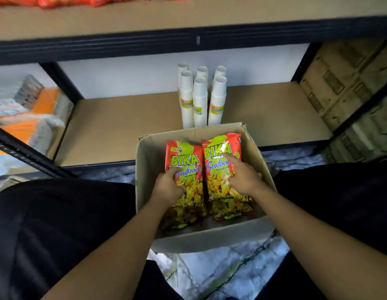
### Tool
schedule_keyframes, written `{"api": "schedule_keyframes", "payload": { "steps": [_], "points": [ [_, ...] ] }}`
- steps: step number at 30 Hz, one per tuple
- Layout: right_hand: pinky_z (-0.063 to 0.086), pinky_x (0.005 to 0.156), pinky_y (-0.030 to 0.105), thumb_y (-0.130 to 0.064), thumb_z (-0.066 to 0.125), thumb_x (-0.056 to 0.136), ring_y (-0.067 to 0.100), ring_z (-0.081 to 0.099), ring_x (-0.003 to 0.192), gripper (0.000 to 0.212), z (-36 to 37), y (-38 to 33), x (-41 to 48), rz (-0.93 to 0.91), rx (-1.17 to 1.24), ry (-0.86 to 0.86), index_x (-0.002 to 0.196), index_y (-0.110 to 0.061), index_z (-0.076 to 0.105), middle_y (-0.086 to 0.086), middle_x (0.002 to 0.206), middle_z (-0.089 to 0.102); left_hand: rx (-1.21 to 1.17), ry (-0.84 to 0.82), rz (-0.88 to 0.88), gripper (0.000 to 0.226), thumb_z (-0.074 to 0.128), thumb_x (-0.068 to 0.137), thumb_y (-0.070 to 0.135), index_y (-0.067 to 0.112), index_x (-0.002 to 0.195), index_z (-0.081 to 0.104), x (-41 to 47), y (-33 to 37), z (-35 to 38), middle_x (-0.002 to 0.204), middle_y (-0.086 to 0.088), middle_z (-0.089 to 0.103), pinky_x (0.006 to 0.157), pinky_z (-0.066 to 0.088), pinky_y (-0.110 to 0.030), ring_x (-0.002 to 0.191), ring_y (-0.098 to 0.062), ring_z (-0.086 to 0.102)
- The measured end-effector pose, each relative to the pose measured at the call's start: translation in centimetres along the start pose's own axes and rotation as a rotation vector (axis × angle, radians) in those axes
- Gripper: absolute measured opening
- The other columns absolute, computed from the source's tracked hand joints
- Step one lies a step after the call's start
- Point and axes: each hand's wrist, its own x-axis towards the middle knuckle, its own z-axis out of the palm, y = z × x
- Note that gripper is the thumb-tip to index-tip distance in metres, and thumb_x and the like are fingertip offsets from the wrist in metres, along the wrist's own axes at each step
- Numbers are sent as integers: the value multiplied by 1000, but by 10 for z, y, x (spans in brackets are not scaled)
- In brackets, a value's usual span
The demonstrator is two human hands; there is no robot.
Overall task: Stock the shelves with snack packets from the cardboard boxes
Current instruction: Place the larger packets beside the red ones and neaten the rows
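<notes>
At eleven o'clock, on the upper shelf (231,16), a row of red-orange packets (58,1) is already laid out, so part of the stocking is judged done, though it cannot be told which box they came from. Below it, the lower shelf (123,118) is seen to carry only stacks of paper cups (200,100) at twelve o'clock. No snack packet lies there yet, and the rest of its board is left to be filled. Just in front of that shelf, at the centre, an open cardboard box (148,169) is set on the floor. Two "Bika Seafood" packets are held in it side by side, touching. The left packet (183,159) is gripped by the left hand (168,187), its fingers curled round the bag's near-left edge with the thumb over the printed face. On the right packet (218,169) the right hand (244,178) is laid with fingers spread and fairly straight, the forefinger stretched toward twelve o'clock; no closed grip is seen. Bare bottom seems to show at the box's near wall, so few packets are judged to remain. At two o'clock, stacked brown cartons (339,83) are seen; their contents are hidden.
</notes>
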Motion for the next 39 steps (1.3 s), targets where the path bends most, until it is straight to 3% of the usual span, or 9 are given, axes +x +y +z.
{"api": "schedule_keyframes", "payload": {
  "steps": [5, 8, 13, 17, 20, 25, 27, 31, 39],
  "points": [
    [56, 79, 41, -5, 61, 84, 26, 66, 94, 85, -36, -10, -25, -129, 86, 105, 146, -53, 29, 2, 147, 50, -19, 47, 85, 54, 76, 81, 9, 31, 127, 57, -28, 25, -35, 109, 0, 69, 63, 52, -18, 79, -12, 66],
    [50, 58, 29, 0, 58, 87, 19, 60, 70, 81, -58, -18, -39, -198, 133, 146, 147, -49, 33, -1, 153, 41, -53, 117, 135, 53, 76, 81, 10, 28, 127, 57, -46, 44, -60, 104, 4, 65, 51, 40, -5, 72, -6, 60],
    [39, 40, 17, 11, 52, 92, -2, 51, 44, 80, -102, -47, -68, -305, 279, 193, 151, -39, 33, -3, 159, 30, -188, 212, 252, 55, 74, 70, 15, 40, 115, 57, -70, 80, -97, 102, -1, 70, 72, 60, -38, 78, -18, 69],
    [44, 45, 20, 6, 56, 93, -5, 53, 44, 80, -147, -72, -87, -364, 289, 269, 151, -43, 31, -17, 141, 34, -210, 322, 358, 49, 76, 77, 8, 32, 116, 58, -86, 120, -129, 89, 17, 66, 54, 45, -8, 65, 7, 62],
    [53, 51, 28, 1, 60, 93, 2, 62, 57, 80, -180, -84, -93, -427, 318, 319, 149, -48, 30, -18, 137, 42, -249, 351, 422, 48, 76, 80, 7, 31, 118, 57, -96, 153, -149, 92, 13, 66, 48, 41, -7, 56, 4, 61],
    [56, 88, 53, -1, 61, 93, 26, 67, 106, 78, -228, -91, -96, -511, 323, 409, 145, -53, 33, -19, 135, 49, -309, 407, 508, 45, 76, 82, 11, 33, 117, 58, -92, 200, -169, 92, 12, 64, 45, 42, -16, 43, -3, 50],
    [56, 90, 45, 3, 59, 93, 24, 64, 113, 77, -247, -91, -94, -539, 376, 422, 144, -50, 36, -15, 143, 47, -330, 420, 527, 45, 76, 83, 12, 34, 117, 57, -85, 216, -176, 92, 10, 67, 47, 46, -19, 48, -7, 54],
    [53, 79, 13, 4, 59, 94, -5, 62, 108, 74, -285, -88, -84, -552, 464, 467, 145, -44, 38, -10, 138, 55, -388, 445, 576, 46, 76, 83, 9, 30, 119, 58, -65, 247, -187, 95, 6, 70, 53, 50, -18, 62, -7, 65],
    [49, 67, 7, 6, 63, 91, -15, 60, 94, 76, -359, -81, -41, -551, 536, 599, 145, -42, 41, -19, 126, 54, -441, 462, 603, 45, 70, 88, 9, 25, 126, 53, -6, 326, -197, 84, -3, 59, 36, 35, -21, 35, -3, 38]
  ]
}}
